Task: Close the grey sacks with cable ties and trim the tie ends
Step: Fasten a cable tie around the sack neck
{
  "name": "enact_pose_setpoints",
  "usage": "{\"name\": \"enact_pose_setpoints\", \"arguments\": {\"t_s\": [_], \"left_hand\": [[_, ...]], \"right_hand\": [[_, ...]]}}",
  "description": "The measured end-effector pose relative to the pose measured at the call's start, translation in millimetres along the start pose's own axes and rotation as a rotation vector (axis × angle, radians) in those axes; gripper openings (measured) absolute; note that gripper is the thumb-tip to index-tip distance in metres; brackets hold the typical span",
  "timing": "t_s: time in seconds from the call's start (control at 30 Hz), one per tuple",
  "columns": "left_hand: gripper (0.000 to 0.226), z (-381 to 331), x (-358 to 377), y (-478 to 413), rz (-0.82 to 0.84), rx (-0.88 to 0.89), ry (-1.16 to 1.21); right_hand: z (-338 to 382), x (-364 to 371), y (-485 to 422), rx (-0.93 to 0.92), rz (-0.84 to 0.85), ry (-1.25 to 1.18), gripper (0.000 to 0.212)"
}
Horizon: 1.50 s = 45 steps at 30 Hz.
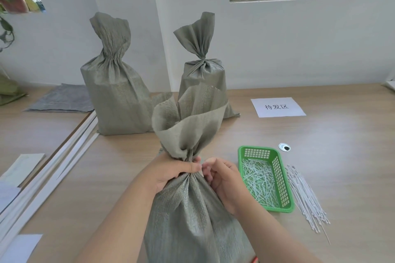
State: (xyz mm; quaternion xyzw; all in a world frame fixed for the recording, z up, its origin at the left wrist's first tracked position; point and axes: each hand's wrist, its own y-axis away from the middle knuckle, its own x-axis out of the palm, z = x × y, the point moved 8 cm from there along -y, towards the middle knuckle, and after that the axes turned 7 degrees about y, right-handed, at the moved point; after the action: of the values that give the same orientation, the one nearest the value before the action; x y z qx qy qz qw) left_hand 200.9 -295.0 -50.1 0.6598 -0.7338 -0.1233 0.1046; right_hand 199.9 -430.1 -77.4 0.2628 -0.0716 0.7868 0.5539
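Observation:
A grey woven sack [192,215] stands upright right in front of me, its top bunched into a neck. My left hand [171,172] is closed tight around that neck. My right hand [224,179] rests against the neck's right side, fingertips pinched close to my left thumb; whether a tie is between them is hidden. Behind it stand two more grey sacks: one on the left [115,83] with a gathered neck, one further right [203,74] cinched tightly. A bundle of white cable ties [305,196] lies on the table at the right.
A green plastic basket [277,162] holding several cut tie ends sits just right of my right hand. A small round black-and-white object [284,147] and a paper label [277,107] lie beyond it. Flat grey sacks [62,98] and white strips [49,175] occupy the left.

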Motion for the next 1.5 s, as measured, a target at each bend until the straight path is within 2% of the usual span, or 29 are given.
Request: {"name": "enact_pose_setpoints", "arguments": {"t_s": [0.13, 0.27, 0.37, 0.67, 0.8, 1.0, 1.23, 1.4, 1.5], "left_hand": [[0.038, 8, 1, -1, 0.015, -0.068, 0.091], [0.026, 9, 2, -4, 0.018, -0.075, 0.187], [0.021, 0, 3, -4, 0.001, -0.017, 0.143], [0.018, -7, 8, -2, 0.071, 0.029, 0.166], [0.004, -11, 6, -4, 0.010, 0.036, 0.145], [0.016, -9, -3, -7, -0.053, -0.022, 0.037], [0.018, -11, -3, -10, -0.133, -0.036, 0.011], [0.024, -7, -5, -10, -0.141, -0.034, 0.011], [0.020, -7, -6, -9, -0.158, -0.035, 0.008]], "right_hand": [[-8, -1, 1, 0.040, 0.060, -0.084, 0.016], [-11, -3, -1, 0.048, 0.050, -0.136, 0.022], [-12, -2, -2, 0.024, 0.031, -0.153, 0.013], [-12, 1, -6, -0.006, -0.035, -0.114, 0.009], [-13, -3, -8, -0.010, -0.077, -0.076, 0.009], [-7, -3, -8, -0.059, -0.123, 0.013, 0.014], [4, -7, -7, -0.176, -0.229, 0.111, 0.013], [4, -5, -8, -0.195, -0.243, 0.156, 0.013], [5, -5, -8, -0.213, -0.252, 0.176, 0.012]]}}
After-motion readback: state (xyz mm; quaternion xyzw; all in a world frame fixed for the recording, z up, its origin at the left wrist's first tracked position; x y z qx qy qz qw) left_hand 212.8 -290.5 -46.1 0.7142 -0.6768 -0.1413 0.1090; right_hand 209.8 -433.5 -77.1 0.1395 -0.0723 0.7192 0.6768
